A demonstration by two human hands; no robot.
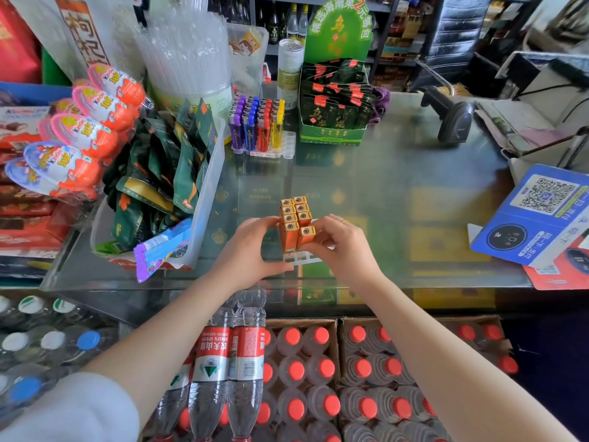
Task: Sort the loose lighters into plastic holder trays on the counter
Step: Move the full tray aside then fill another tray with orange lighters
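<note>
While your left hand (255, 247) curls around the near left side of the clear plastic tray (301, 257) on the glass counter (398, 199), your right hand (338, 242) pinches an orange lighter (306, 236) standing in its right row. Seven more orange lighters (291, 215) stand upright beside it. Farther back, a second tray (280, 151) holds purple, blue, red and yellow lighters (255, 124).
</note>
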